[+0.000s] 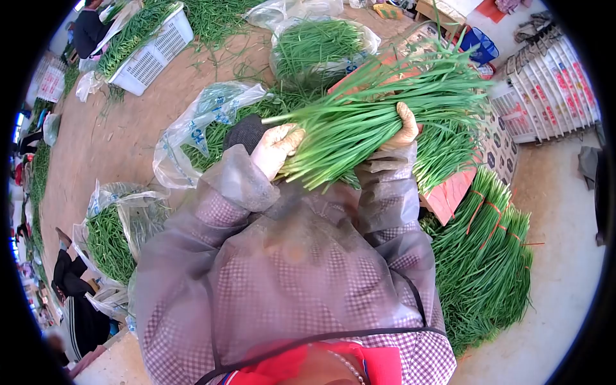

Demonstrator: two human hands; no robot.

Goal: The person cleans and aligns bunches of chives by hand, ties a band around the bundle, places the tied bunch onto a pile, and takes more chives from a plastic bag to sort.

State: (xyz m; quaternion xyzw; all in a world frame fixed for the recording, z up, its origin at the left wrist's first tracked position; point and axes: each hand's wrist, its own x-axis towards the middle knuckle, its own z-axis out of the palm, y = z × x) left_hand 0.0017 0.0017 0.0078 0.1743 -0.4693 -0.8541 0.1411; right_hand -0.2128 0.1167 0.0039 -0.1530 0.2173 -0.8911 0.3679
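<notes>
A loose bunch of garlic chives (pixel 366 122) lies across in front of my chest, pale stem ends at the lower left and green tips at the upper right. My left hand (pixel 277 147), in a worn pale glove, has its fingers closed at the stem ends. My right hand (pixel 404 128), gloved too, grips the leafy part from the right, thumb up. Beneath the bunch, more chives (pixel 443 147) lie over a reddish board (pixel 449 196). Close by my left hand is a dark rounded object (pixel 244 133), partly covered by my sleeve.
Tied chive bundles (pixel 491 250) with red bands are piled at my right. Plastic bags of chives (pixel 321 45) stand ahead, with another bag (pixel 112 240) at left. A white crate (pixel 154 54), stacked white crates (pixel 545 90) and a blue basket (pixel 480 46) stand farther off. Other people (pixel 90 32) sit at left.
</notes>
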